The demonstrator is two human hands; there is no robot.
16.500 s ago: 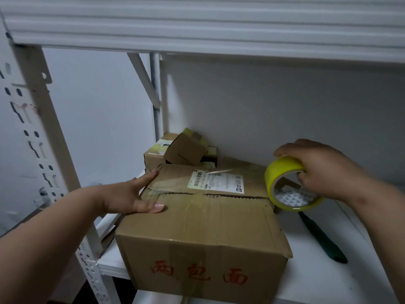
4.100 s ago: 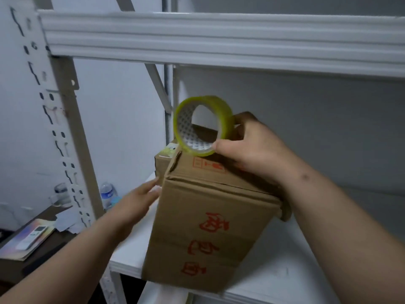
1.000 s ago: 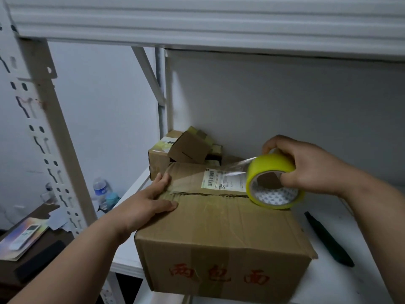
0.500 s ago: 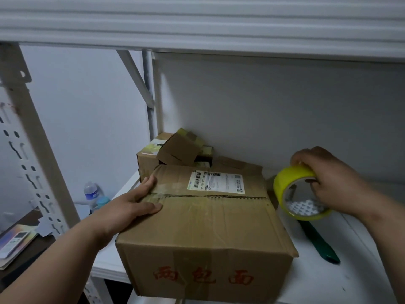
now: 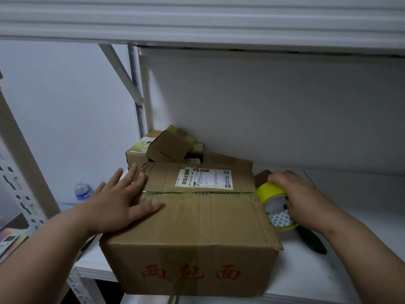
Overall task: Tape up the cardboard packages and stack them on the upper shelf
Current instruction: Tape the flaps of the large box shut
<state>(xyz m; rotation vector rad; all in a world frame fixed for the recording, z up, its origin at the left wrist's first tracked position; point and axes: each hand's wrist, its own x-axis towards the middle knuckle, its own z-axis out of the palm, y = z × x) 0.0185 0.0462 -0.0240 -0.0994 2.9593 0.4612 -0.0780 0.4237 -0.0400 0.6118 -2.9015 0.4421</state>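
A storeroom: white metal shelving [image 5: 197,20] holding cardboard boxes [image 5: 166,148].

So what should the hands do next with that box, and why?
Probably pull the tape roll down over the box's right edge. The right hand holds it just past that edge, and the left hand presses flat on the lid, near the seam.

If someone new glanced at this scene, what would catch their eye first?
Probably the big cardboard box with red characters at the shelf's front edge, the left hand pressing flat on its top. Next, the yellow tape roll gripped by the right hand at the box's right side.
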